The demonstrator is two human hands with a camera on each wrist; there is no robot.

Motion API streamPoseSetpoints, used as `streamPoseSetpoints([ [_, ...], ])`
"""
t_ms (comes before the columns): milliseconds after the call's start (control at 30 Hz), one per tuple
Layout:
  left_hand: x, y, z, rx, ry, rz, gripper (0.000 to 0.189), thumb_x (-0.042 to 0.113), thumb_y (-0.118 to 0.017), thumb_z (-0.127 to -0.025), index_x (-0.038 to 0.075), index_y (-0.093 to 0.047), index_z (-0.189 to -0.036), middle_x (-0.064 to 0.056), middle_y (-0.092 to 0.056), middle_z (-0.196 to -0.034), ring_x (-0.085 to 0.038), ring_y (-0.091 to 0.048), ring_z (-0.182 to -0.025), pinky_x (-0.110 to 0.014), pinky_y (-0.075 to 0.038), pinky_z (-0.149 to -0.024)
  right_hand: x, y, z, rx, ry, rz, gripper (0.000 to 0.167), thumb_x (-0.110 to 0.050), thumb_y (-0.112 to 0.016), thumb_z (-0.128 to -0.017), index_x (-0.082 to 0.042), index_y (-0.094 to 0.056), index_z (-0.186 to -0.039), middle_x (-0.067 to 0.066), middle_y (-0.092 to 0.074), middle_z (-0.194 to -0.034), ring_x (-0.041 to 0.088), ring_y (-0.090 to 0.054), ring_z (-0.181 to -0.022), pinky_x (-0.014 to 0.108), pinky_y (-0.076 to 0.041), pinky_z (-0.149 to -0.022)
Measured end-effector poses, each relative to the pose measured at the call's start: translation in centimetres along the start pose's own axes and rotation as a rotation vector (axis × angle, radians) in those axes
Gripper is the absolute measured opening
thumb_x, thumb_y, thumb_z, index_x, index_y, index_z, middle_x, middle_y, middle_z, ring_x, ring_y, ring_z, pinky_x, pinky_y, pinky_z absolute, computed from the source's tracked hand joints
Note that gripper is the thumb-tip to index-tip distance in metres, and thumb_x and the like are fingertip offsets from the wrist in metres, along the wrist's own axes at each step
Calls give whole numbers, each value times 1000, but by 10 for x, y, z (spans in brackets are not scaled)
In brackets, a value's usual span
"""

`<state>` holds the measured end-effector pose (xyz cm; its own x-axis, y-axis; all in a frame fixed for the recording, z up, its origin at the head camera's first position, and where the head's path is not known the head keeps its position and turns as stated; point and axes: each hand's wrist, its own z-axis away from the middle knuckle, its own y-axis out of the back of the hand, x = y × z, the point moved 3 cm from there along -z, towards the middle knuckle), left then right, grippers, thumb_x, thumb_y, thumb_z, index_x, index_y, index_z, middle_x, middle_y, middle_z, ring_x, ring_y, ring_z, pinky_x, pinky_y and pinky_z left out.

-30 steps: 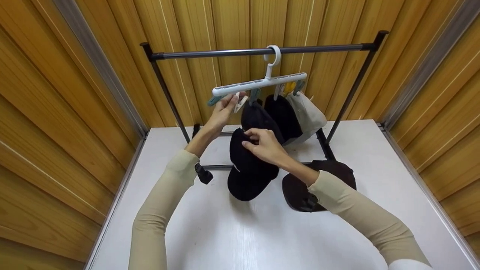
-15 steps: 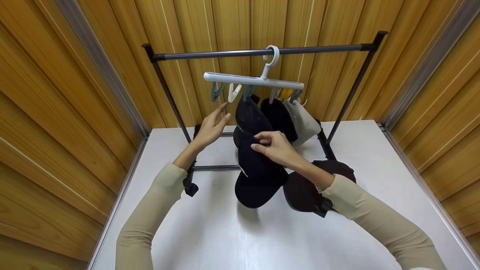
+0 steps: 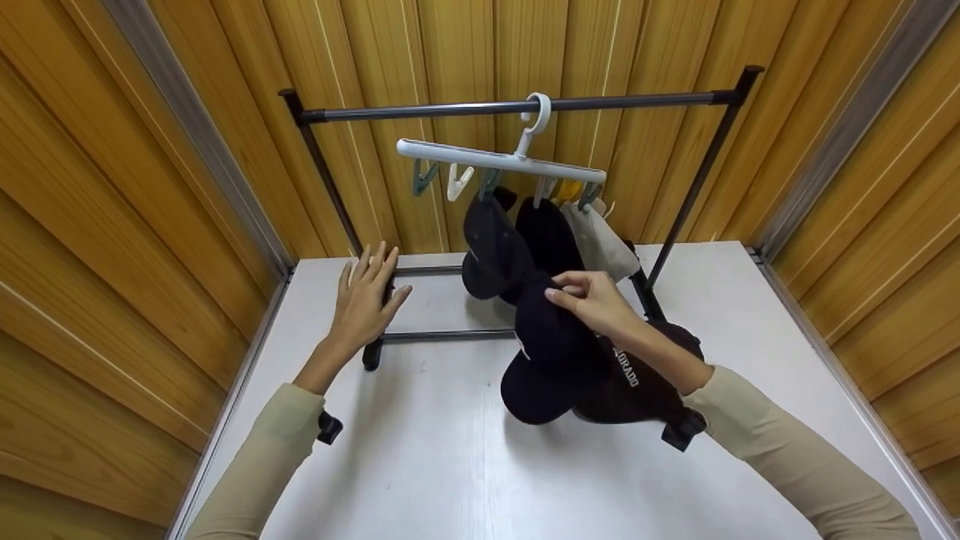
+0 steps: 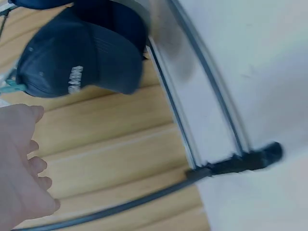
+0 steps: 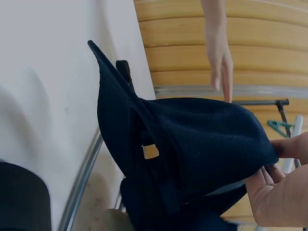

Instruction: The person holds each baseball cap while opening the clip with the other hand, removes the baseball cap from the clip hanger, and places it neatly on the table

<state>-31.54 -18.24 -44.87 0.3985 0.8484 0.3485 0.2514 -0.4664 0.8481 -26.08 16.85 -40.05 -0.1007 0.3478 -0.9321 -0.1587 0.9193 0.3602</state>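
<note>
My right hand (image 3: 604, 306) pinches a black baseball cap (image 3: 544, 341) by the top of its crown, brim pointing down, in front of the rack. In the right wrist view the cap's open underside and back strap (image 5: 168, 190) show. Fingers spread, my left hand (image 3: 361, 300) is beside the rack's left post and holds nothing. A white hanger (image 3: 469, 157) bears a green clip (image 3: 424, 178) and a white clip (image 3: 460, 183) with nothing in them. Farther right on it hang a dark cap (image 3: 486, 232), a black cap (image 3: 546, 232) and a pale cap (image 3: 602, 241).
The hanger hooks over the rail (image 3: 420, 112) of a dark metal rack. A dark brown cap (image 3: 641, 397) with white lettering lies on the white floor (image 3: 450, 450), partly behind my right arm. Wood-panelled walls (image 3: 135, 225) enclose the space.
My left hand has let go of the white clip and moved down and left, its fingers spreading. My right hand has carried the black baseball cap rightward and slightly down. The hanger has swung round.
</note>
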Motion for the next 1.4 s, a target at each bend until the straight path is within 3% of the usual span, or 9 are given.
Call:
streamPoseSetpoints([
  [167, -19, -10, 21, -9, -15, -116, 74, 45, -61, -100, 12, -34, -160, -15, -31, -167, -38, -21, -158, -64, -11, -126, 23, 13, 5, -13, -96, -145, 28, -11, -65, -99, 8, -63, -120, -12, -75, -80, 0, -66, -68, 16, -54, -63],
  [300, -29, -15, 31, 3, -8, -142, 75, 46, -64, -98, 10, -38, -158, -18, -33, -165, -40, -24, -156, -64, -14, -125, 41, 24, 8, -59, -178, -242, 21, -13, -62, -101, 1, -58, -116, -12, -72, -81, 2, -67, -68, 19, -56, -61],
  [567, -41, -24, 44, 5, 4, -141, 76, 43, -67, -96, 7, -39, -157, -21, -29, -166, -42, -24, -155, -66, -18, -123, 81, 38, 17, -196, -254, -241, 7, -10, -53, -105, -7, -47, -108, -6, -59, -89, 5, -64, -79, 23, -57, -72],
  [700, -46, -29, 49, 11, 16, -141, 76, 42, -67, -96, 5, -40, -156, -22, -28, -166, -43, -25, -155, -67, -19, -122, 96, 44, 22, -218, -286, -245, 14, -11, -55, -104, -4, -48, -114, -3, -63, -96, 8, -68, -85, 28, -59, -78],
  [900, -45, -33, 57, 7, 8, -108, 75, 37, -70, -95, 3, -42, -155, -24, -30, -165, -45, -27, -154, -68, -21, -121, 109, 57, 33, -145, -341, -253, 41, -15, -59, -102, 4, -45, -135, -2, -70, -101, 11, -72, -91, 32, -61, -80],
  [1067, -43, -36, 60, 4, -8, -81, 73, 33, -71, -95, 3, -42, -155, -24, -30, -165, -45, -26, -154, -68, -19, -122, 119, 70, 39, -67, -375, -118, 52, -24, -61, -102, 5, -44, -142, -4, -67, -104, 8, -70, -90, 30, -60, -78],
  [1267, -44, -39, 64, -17, -1, -83, 73, 35, -70, -96, 4, -41, -155, -23, -30, -166, -45, -26, -154, -68, -18, -122, 135, 89, 44, 58, -370, 22, 51, -24, -65, -100, 10, -54, -136, -5, -67, -93, 7, -67, -78, 30, -63, -71],
  [1400, -46, -38, 70, -27, 7, -102, 74, 36, -70, -96, 5, -40, -156, -23, -29, -166, -45, -26, -154, -68, -20, -122, 141, 96, 47, 83, -323, 65, 47, -21, -65, -100, 15, -57, -131, -2, -70, -91, 10, -68, -72, 33, -64, -67],
])
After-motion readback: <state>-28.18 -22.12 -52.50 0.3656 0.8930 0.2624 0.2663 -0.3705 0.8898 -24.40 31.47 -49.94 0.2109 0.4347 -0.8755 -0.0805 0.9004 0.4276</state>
